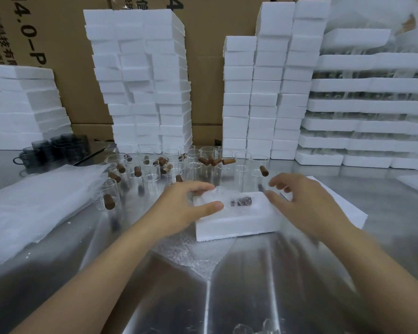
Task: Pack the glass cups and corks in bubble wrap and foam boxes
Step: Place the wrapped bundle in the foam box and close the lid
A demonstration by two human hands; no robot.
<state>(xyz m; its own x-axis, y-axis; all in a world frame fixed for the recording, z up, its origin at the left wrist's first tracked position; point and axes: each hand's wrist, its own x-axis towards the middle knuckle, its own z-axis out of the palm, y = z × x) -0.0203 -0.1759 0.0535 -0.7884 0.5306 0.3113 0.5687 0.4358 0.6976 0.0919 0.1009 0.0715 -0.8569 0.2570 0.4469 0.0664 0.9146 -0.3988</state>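
Foam box [237,225] is lying open at the middle of the desk [263,290], with a hand working at each end. Left grip [186,206] is spanning the box's left end, held wide. Its fingers are lying relaxed over the bubble-wrapped bundle [217,192] sitting in the cavity, and its thumb is resting on the near left rim. Right grip [307,203] is hovering at the box's right edge, blurred, its fingers spreading and loosely curving with nothing seen between them. A brown cork [241,201] is showing through the wrap in the middle of the cavity.

A loose bubble wrap sheet [191,256] is lying on the desk against the box's near edge. A flat foam slab [343,208] is lying under the right hand, its corner reaching right. Bare steel is running from there to the near edge between the forearms.

Just beyond the box, clear glass cups [150,172] are standing crowded, with corks [228,161] lying on and among them. A pile of thin white sheets [34,203] is taking up the left side, and dark cups [58,147] are standing far left. Stacks of foam boxes [143,80] are walling the far edge, with cartons [203,68] behind.
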